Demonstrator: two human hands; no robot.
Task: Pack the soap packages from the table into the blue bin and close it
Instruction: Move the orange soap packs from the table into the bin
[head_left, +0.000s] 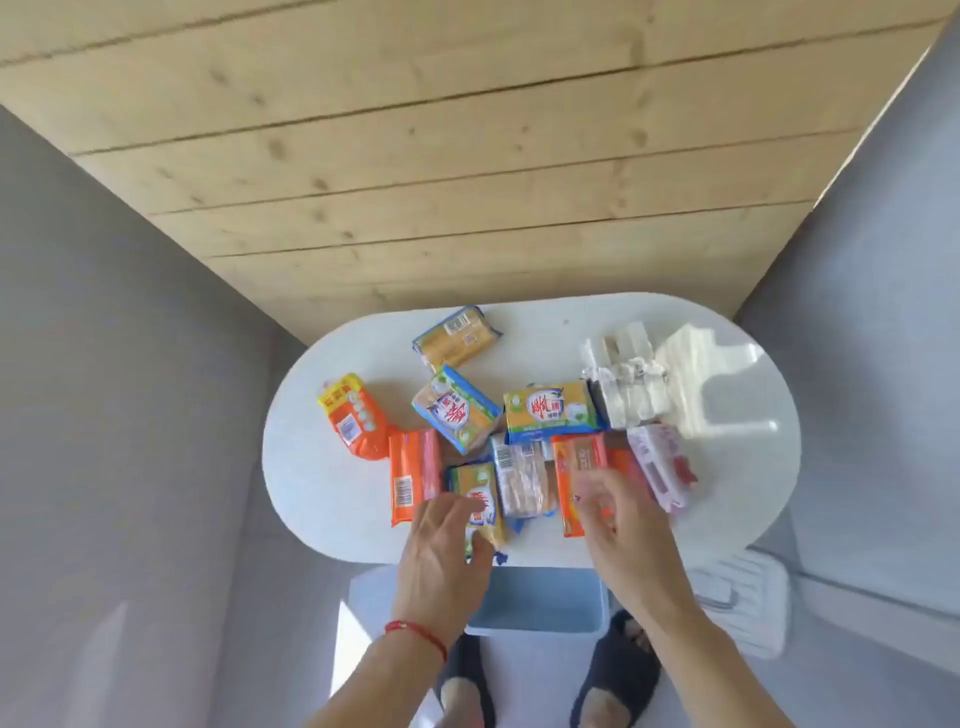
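Note:
Several soap packages lie scattered on the white oval table (322, 493). My left hand (441, 551) rests with spread fingers on a yellow and blue soap package (480, 488) at the table's near edge, not closed round it. My right hand (618, 514) hovers open over an orange soap package (574, 462). A pink soap package (660, 462) lies just to its right. The blue bin (540, 603) stands open on the floor under the table's near edge, between my arms. A white ribbed lid (743, 603) lies on the floor to the bin's right.
Two more orange packs (353, 415) (413, 475) lie at the table's left, yellow-blue packs (457, 338) (550, 413) in the middle and back, white packages (639, 379) at the back right. My slippered feet (613, 670) stand by the bin. Grey walls close in on both sides.

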